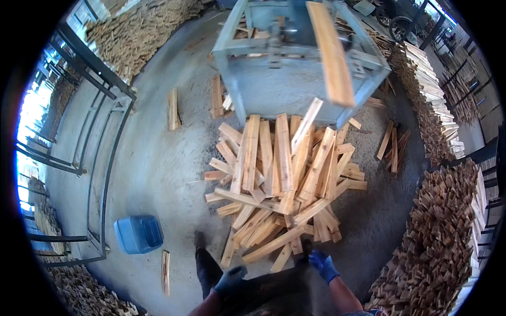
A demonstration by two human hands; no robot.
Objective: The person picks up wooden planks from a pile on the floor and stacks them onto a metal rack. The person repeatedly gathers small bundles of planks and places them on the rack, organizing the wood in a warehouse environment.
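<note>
The pile of planks (285, 158) spreads over the floor (147, 168), its edges ragged with jutting ends, its far side just before the blue machine (279, 87). Left of the pile, a broad strip of floor reaches to a dark metal frame (100, 66); a blue container (138, 234) and a loose plank (166, 273) lie on that strip, apart from the pile. Right of the pile, a narrower strip runs to a wood stack (432, 242), with scattered planks (394, 150) near the pile's far right. Both forearms come from the pile's near side. The left hand (231, 278), grey-gloved, sits low before the pile's near left edge; the right hand (323, 266), blue-gloved, is by its near right edge, fingers toward it. One cannot tell how wide either hand is or whether it holds anything.
</note>
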